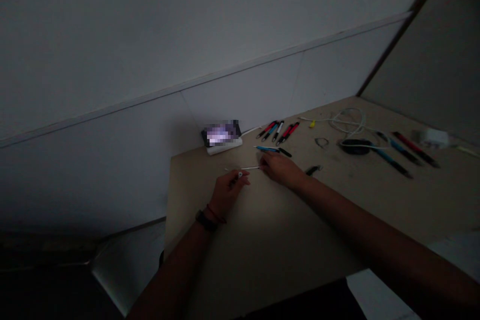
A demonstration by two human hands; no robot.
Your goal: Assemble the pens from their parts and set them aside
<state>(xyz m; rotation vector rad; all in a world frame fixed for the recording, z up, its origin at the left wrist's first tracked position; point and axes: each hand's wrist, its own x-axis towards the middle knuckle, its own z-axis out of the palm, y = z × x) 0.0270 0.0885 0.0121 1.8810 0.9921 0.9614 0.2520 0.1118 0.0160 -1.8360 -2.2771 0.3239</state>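
The person's two bare forearms reach in from the bottom of the view, and the left wrist wears a black watch (205,220) with a thin red cord bracelet (216,214) beside it. The left hand (228,191) is curled almost shut at the near part of a thin white rod (249,168), whose small pale fitting (240,175) sits at the fingertips, though the dim light hides whether they pinch it. The right hand (281,170) is half open, palm down, with its fingers (263,160) just beside the rod's right end; whether they have hold of it cannot be told. The rod lies roughly level between the hands, above a light wooden table (262,245). Just past the right fingers lies a blue-and-black pen (272,149), and a small black clip (313,170) sits to the right of that hand. Farther back are a row of red-and-black pens (279,131) and a white block (224,148) under a device with a pixelated screen (221,134). To the right lie a coiled white cable (348,122), a black oval object (355,146), a blue pen (392,160), a red pen (416,149) and a white charger (435,137). White wall panels (240,90) rise behind the table.
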